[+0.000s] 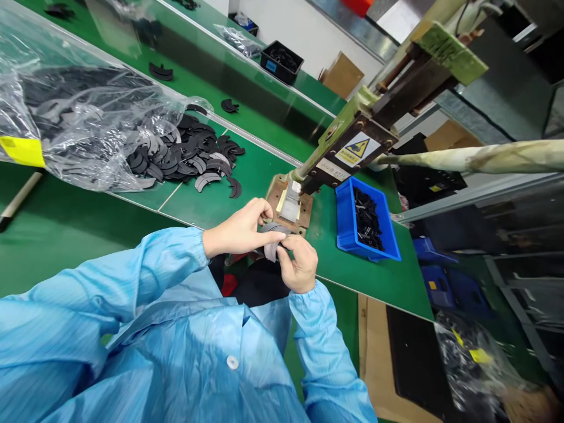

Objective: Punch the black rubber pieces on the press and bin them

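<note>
My left hand (247, 228) and my right hand (299, 261) meet just in front of the press base (304, 218). Between them they grip a curved grey plastic piece (271, 249), thumb and fingers closed on it from both sides. Fingers cover part of the piece, so its full outline is hidden. On the green bench to the left lies a heap of similar black and grey crescent-shaped pieces (194, 153), spilling out of a clear plastic bag (88, 129). A metal block (291, 202) sits on the press base, under the ram.
The hand press (352, 141) rises over the bench, its long lever (476, 157) reaching right. Right of its base stands a blue bin (343, 226) of small black parts. Single crescent pieces lie on the green belt (194, 82) behind; a black bin (282, 61) is farther back.
</note>
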`<state>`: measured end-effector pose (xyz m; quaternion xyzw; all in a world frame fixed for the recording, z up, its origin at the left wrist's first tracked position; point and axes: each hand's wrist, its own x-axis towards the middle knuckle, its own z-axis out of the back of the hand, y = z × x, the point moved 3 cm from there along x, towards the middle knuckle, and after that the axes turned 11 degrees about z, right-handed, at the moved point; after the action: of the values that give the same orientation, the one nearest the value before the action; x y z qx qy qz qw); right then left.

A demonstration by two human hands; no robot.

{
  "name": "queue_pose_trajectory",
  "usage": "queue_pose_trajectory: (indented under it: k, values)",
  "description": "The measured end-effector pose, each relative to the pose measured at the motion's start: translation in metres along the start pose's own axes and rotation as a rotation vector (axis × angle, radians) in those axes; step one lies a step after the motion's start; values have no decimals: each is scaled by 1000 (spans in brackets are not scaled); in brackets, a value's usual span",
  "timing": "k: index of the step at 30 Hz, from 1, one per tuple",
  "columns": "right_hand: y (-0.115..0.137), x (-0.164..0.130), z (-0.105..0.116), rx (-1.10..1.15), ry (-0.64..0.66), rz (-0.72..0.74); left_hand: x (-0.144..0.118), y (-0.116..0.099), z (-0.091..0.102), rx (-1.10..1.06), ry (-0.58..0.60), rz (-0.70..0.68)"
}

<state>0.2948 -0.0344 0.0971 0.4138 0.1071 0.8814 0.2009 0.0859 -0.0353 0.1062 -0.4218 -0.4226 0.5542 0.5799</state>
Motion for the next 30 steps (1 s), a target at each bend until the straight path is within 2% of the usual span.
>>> queue_pose_trajectory:
  k: [3,7,10,14,17,19,21,23,27,30]
  values:
    - [-1,-1,0,-6,0,1,-4,4,-1,-14,-28,35]
    - [-5,-2,3,-34,-13,-4,-12,-5,2,200,-112,-144]
    - [-9,-3,4,-56,-13,-11,-13,-6,-1,279,-108,-138]
    - [-13,-6,0,-85,3,-44,-17,-12,-15,352,-91,-183]
    - [-13,-9,-2,-99,-34,-70,-17,-20,-30,383,-100,-223]
    - [-12,-12,0,-94,-80,-76,-11,-19,-35,317,-89,-170]
    - [-10,-15,4,-78,-130,-79,-3,-13,-37,180,-28,-87]
    - [-9,-18,7,-56,-168,-86,4,-7,-36,29,36,-25]
    - [-12,-22,6,-20,-189,-104,7,-1,-30,-253,72,142]
    - [-17,-21,2,-3,-174,-118,3,-3,-31,-442,260,295]
